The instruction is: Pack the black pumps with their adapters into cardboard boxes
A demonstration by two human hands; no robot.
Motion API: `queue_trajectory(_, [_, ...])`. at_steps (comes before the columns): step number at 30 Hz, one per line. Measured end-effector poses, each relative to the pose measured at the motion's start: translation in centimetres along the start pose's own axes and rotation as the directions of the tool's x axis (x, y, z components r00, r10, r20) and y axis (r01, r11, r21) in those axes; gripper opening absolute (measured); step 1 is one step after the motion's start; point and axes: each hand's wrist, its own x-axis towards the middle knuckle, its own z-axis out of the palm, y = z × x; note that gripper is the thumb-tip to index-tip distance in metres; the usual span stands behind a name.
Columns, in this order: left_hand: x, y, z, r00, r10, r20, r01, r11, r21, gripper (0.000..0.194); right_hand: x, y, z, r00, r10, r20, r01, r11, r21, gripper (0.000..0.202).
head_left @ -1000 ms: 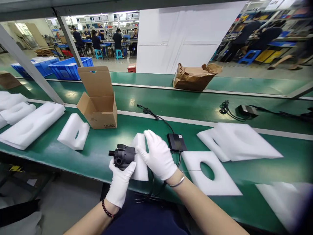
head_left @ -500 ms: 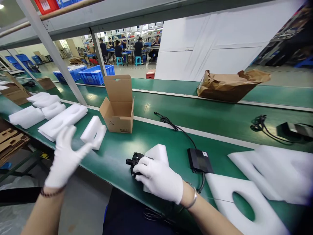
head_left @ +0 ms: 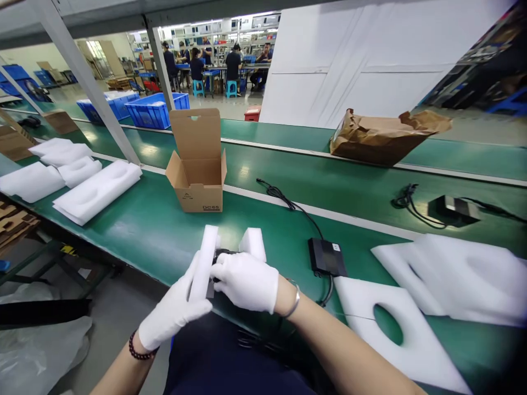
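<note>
My left hand (head_left: 175,307), in a white glove, grips a white foam insert (head_left: 204,263) held on edge. Close to its right, my right hand (head_left: 249,282), also gloved, has its fingers closed around a small black device (head_left: 224,252) with a knob-like end seen earlier. Most of that device is hidden by the hand and the foam. Behind my right hand stands another foam block (head_left: 253,243). An open cardboard box (head_left: 200,198) marked DC65 sits beyond both hands, its lid raised.
Right of my hands lie a black power adapter (head_left: 328,257) with its cable and a foam sheet with an oval hole (head_left: 354,307). More foam pieces (head_left: 99,189) are at the left. Crumpled brown paper (head_left: 370,140) and another adapter (head_left: 453,211) lie farther back. A slanted post (head_left: 88,82) rises at left.
My left hand has picked up the foam insert from beside the box and brought it right, up against the black device. My right hand has shifted slightly left and up.
</note>
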Motion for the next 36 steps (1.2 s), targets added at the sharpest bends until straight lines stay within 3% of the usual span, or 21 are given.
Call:
queue_trajectory(3, [0.7,-0.6,-1.4,0.988,-0.084,0.127,0.091,0.995,-0.051,0.060,0.8,-0.3,0.3,1.000,0.002,0.013,-0.002,0.998,-0.060,0.014])
queue_trajectory(8, [2.5,-1.2,-3.6,0.965,-0.214,0.152,0.227,0.971,-0.077,0.061,-1.1,0.7,0.9,0.994,-0.005,-0.110,0.002,1.000,-0.030,0.014])
queue_trajectory(12, [2.3,-1.8,-2.7,0.957,-0.229,0.181,0.241,0.969,-0.051,0.060,-2.4,1.5,0.9,0.992,-0.011,-0.122,0.015,0.999,0.029,0.014])
queue_trajectory(17, [1.9,-3.1,-0.9,0.959,-0.192,0.209,0.207,0.977,-0.052,0.053,-0.5,1.3,0.3,0.996,0.082,-0.015,-0.081,0.994,0.069,0.015])
queue_trajectory(19, [2.1,-3.2,-0.8,0.954,-0.199,0.226,0.206,0.979,-0.009,0.054,0.1,1.3,-0.2,0.990,0.140,0.004,-0.140,0.984,0.110,0.017])
queue_trajectory(21, [2.3,-2.7,-1.3,0.945,-0.225,0.238,0.211,0.974,0.082,0.058,-0.4,1.5,-0.9,0.992,0.123,-0.034,-0.117,0.984,0.136,0.018])
queue_trajectory(23, [2.3,-1.3,-2.2,0.972,-0.187,0.140,0.140,0.945,0.295,0.062,-2.6,1.6,-1.3,0.971,0.108,-0.213,-0.078,0.987,0.142,0.019])
queue_trajectory(25, [2.1,0.6,-2.8,0.996,0.055,-0.071,0.001,0.788,0.616,0.069,-6.2,1.5,-0.9,0.870,0.247,-0.427,-0.196,0.968,0.160,0.029])
queue_trajectory(26, [1.9,1.7,-2.6,0.967,0.232,-0.108,-0.069,0.644,0.762,0.070,-8.1,1.3,-0.1,0.811,0.353,-0.466,-0.306,0.936,0.175,0.039])
queue_trajectory(27, [1.8,2.7,-2.0,0.928,0.369,-0.061,-0.138,0.488,0.862,0.068,-9.9,0.9,1.0,0.776,0.449,-0.444,-0.413,0.893,0.180,0.046])
queue_trajectory(28, [1.9,3.6,-1.0,0.900,0.433,0.058,-0.222,0.338,0.914,0.063,-11.4,0.3,2.6,0.773,0.514,-0.373,-0.492,0.856,0.161,0.049])
queue_trajectory(30, [2.3,4.7,2.2,0.862,0.346,0.370,-0.429,0.109,0.897,0.053,-13.2,-0.8,6.3,0.829,0.531,-0.173,-0.529,0.846,0.061,0.048])
queue_trajectory(32, [3.2,5.0,6.1,0.838,0.171,0.518,-0.520,-0.039,0.853,0.058,-13.5,-1.8,9.8,0.875,0.482,-0.040,-0.483,0.875,-0.025,0.044])
queue_trajectory(34, [4.3,4.8,9.3,0.882,0.056,0.469,-0.457,-0.149,0.877,0.072,-13.5,-2.5,11.7,0.898,0.439,0.033,-0.437,0.898,-0.053,0.028])
queue_trajectory(36, [5.1,4.3,11.0,0.936,-0.012,0.353,-0.349,-0.187,0.918,0.074,-14.1,-3.0,11.5,0.900,0.433,0.044,-0.435,0.898,0.070,0.020])
